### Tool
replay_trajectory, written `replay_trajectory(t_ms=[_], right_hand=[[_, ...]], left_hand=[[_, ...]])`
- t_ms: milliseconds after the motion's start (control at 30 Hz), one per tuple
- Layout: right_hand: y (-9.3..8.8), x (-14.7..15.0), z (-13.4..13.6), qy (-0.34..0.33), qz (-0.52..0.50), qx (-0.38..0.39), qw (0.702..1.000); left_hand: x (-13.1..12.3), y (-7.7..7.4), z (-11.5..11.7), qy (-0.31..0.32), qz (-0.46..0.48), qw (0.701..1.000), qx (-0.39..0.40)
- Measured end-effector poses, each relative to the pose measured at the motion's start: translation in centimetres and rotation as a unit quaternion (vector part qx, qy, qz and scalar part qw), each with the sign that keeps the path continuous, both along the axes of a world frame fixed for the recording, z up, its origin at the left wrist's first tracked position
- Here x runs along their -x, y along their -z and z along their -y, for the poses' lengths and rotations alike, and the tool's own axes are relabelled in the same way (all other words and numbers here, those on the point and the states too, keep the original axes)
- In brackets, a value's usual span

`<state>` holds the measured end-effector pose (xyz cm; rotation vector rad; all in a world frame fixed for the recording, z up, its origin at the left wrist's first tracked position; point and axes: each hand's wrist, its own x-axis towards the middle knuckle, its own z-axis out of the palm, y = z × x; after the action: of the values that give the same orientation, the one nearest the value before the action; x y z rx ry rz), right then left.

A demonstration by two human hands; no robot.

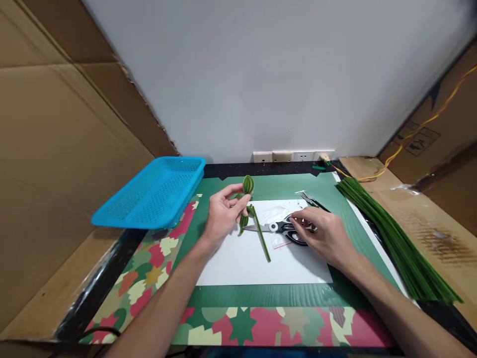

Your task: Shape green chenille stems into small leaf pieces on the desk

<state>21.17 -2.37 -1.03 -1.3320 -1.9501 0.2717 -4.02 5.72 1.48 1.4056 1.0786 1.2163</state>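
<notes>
My left hand [227,208] is closed in a pinch on a piece of leaves [248,184] shaped from fuzzy green chenille stems. One rounded leaf stands up above the fingertips; other leaves hang below. A straight green stem [262,237] slants down from it across the scissors' blades. The black-handled scissors [274,227] are spread a little over the white paper [238,266], blades toward the left. At their upper handle loop, the thumb and fingertips of my right hand [320,229] are pinched together. Part of the handles is hidden under that hand.
A blue perforated basket [149,194] stands at the left. On the right lies a bundle of long green chenille stems [395,243]. Small black-handled snips [313,200] and clear plastic bags [278,241] lie near the scissors. Cardboard [55,124] walls flank the green mat [261,297].
</notes>
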Motion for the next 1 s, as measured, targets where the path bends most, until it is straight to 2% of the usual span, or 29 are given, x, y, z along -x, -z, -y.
replay_trajectory(t_ms=[133,333,567,867,1000], right_hand=[[0.2,-0.1,-0.1,0.003,0.067,0.007,0.998],[0.6,-0.1,-0.3,-0.025,0.102,0.022,0.994],[0.8,0.1,-0.2,-0.035,0.132,0.026,0.990],[0.9,0.1,-0.1,-0.032,0.149,0.024,0.988],[0.6,-0.4,-0.1,-0.059,0.143,0.036,0.987]], left_hand=[[1.0,-0.2,-0.8,-0.033,-0.010,0.999,-0.024],[2.0,-0.3,-1.3,-0.036,0.042,0.997,0.055],[3.6,0.3,-2.0,-0.029,-0.107,0.993,0.032],[4.2,0.2,-2.0,-0.051,-0.160,0.986,0.012],[4.5,0.1,-2.0,-0.080,-0.206,0.975,-0.018]])
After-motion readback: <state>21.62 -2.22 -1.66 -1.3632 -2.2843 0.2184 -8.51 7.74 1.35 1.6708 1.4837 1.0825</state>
